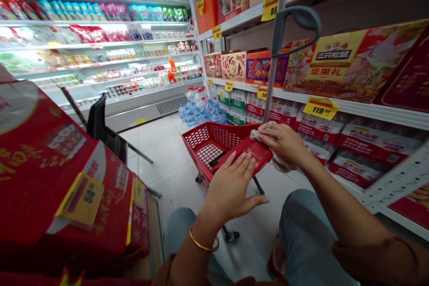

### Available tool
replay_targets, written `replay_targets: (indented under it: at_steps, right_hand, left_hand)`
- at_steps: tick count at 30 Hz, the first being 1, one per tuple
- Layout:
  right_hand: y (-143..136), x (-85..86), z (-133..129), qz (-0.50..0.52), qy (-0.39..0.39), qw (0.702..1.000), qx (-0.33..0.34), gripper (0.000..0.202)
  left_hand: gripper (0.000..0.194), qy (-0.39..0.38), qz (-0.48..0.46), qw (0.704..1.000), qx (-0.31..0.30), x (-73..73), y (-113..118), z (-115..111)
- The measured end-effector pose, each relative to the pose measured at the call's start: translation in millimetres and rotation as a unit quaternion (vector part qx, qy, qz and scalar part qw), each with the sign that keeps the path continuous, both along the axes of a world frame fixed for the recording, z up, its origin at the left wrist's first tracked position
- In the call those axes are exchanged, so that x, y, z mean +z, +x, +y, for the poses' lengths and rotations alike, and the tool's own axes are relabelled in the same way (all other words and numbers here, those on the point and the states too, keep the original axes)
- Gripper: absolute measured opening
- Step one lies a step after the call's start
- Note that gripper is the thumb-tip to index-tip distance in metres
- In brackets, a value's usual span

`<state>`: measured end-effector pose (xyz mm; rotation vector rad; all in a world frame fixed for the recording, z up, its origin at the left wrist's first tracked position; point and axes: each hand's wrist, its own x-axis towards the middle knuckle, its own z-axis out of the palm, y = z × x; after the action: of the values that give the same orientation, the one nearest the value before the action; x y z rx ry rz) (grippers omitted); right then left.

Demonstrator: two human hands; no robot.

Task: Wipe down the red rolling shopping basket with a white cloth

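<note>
A red plastic shopping basket cart (201,136) on casters stands before my knees, tilted away from me. My left hand (231,185) lies flat on its near red panel, fingers stretched out and thumb apart. On the same panel's right end, my right hand (281,140) presses a crumpled whitish cloth (284,161), fingers bent over it. Part of the cloth is hidden under that hand. A metal pole rises behind the panel to a grey looped handle (278,31). Inside the basket, a dark patch shows near the panel.
Shelves with gift boxes (335,65) and packs of bottled water (378,143) line the right. Large water bottles (201,109) stand on the floor ahead. Red cartons (110,187) and a black folding chair (103,125) are at left, a lit refrigerated display (134,111) behind.
</note>
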<state>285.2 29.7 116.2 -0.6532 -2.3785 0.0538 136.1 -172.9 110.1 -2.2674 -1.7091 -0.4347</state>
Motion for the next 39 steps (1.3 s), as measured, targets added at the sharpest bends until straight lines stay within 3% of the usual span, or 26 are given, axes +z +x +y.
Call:
replay_targets:
  at_steps: [7,11,15,18,21,24,39]
  right_hand:
    - [4.6,-1.4,22.1,0.016,-0.019,0.999,0.03,0.034]
    - [4.7,-1.7,19.4,0.021,0.004,1.0,0.002,0.035]
    - [2.1,5.9,-8.7,0.035,0.033,0.999,-0.02,0.036]
    - [-6.4,9.8,-43.5,0.055,0.057,0.997,0.013,0.034]
    - [-18.4,5.5,-71.9,0.039,0.086,0.995,0.021,0.032]
    - [-26.4,-2.4,-81.8,0.031,0.091,0.995,0.002,0.031]
    - [-16.1,-7.0,-33.7,0.017,0.039,0.998,-0.043,0.034]
  left_hand:
    - [0.086,0.019,-0.028,0.999,-0.011,-0.7,-2.2,0.5]
    - [0.08,0.022,-0.019,0.999,-0.016,-0.9,-5.2,0.6]
    - [0.077,0.017,-0.005,1.0,-0.019,-1.4,-9.5,-0.1]
    - [0.074,0.016,-0.001,1.0,-0.021,0.0,-11.3,-1.7]
    - [0.072,0.013,-0.002,1.0,-0.027,2.7,-12.4,-3.8]
    - [0.071,0.006,-0.004,1.0,-0.025,4.5,-14.7,-5.9]
    - [0.051,0.008,0.022,0.999,-0.032,4.3,-25.8,-3.2]
